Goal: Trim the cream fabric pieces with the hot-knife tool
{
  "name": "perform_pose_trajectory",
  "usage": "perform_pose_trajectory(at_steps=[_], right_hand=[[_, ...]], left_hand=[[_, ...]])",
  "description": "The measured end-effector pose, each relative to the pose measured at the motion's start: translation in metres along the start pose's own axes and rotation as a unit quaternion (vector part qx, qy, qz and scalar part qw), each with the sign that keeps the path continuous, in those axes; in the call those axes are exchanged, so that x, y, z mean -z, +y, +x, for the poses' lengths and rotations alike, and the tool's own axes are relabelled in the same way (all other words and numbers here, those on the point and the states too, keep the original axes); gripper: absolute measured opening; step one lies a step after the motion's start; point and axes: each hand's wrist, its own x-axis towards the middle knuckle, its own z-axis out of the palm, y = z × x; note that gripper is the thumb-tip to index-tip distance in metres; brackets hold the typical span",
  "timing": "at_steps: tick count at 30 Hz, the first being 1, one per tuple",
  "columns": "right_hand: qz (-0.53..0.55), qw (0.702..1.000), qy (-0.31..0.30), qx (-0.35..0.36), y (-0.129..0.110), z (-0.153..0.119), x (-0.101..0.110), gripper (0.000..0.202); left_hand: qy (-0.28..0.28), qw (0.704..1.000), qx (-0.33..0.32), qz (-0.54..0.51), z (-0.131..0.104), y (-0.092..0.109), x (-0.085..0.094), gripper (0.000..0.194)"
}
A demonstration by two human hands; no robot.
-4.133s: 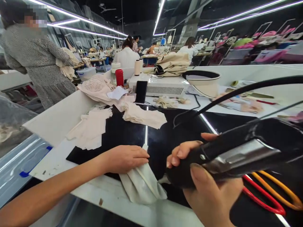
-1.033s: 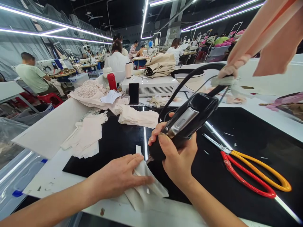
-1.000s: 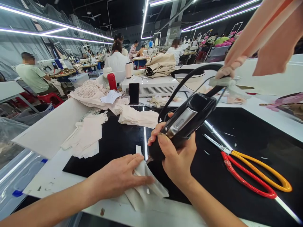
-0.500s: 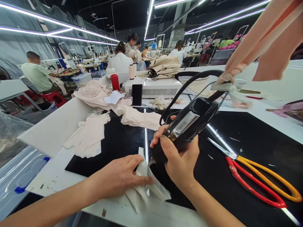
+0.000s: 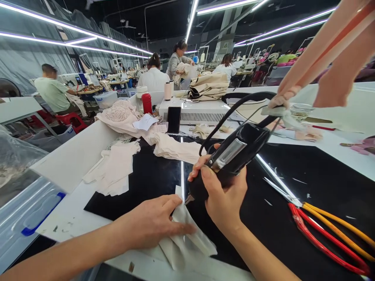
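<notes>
My right hand (image 5: pixel 224 195) is wrapped round a black corded hand tool (image 5: pixel 237 150) with a silver plate along its top. The tool tilts, its rounded lower end just above the black tabletop. Peach fabric strips (image 5: pixel 310 58) are knotted at its rear, by the cable. My left hand (image 5: pixel 155 220) holds a cream fabric piece (image 5: pixel 187 230) against the front of the table, thumb and forefinger on it. The fabric lies in folds, its tip beside the tool's lower end. Where the tool meets the fabric is partly hidden.
Red-and-orange-handled scissors (image 5: pixel 322 226) lie at right on the black sheet (image 5: pixel 281 242). Stacked pale fabric pieces (image 5: pixel 117 168) lie at left. Behind stand a phone (image 5: pixel 174 120), a red bottle (image 5: pixel 147 103) and a white vented box (image 5: pixel 202 113). Several people sit or stand at machines beyond.
The view has shifted slightly, so the table and scissors appear a little further right and lower. Both hands keep nearly the same grip. A co-worker in the background stands more upright.
</notes>
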Motion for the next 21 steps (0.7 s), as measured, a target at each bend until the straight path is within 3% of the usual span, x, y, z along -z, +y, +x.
perform_pose_trajectory(at_steps=[9, 16, 21], right_hand=[[-0.004, 1.0, -0.002, 0.004, 0.004, 0.004, 0.009, 0.034], [-0.098, 0.995, 0.015, -0.006, -0.005, 0.012, 0.029, 0.047], [-0.218, 0.976, 0.018, -0.014, -0.021, 0.019, 0.061, 0.051]], left_hand=[[-0.06, 0.998, 0.024, -0.001, 0.006, 0.0, 0.0, 0.057], [-0.068, 0.994, 0.076, -0.027, 0.016, -0.007, 0.0, 0.059], [-0.039, 0.993, 0.115, 0.009, 0.036, -0.013, -0.005, 0.02]])
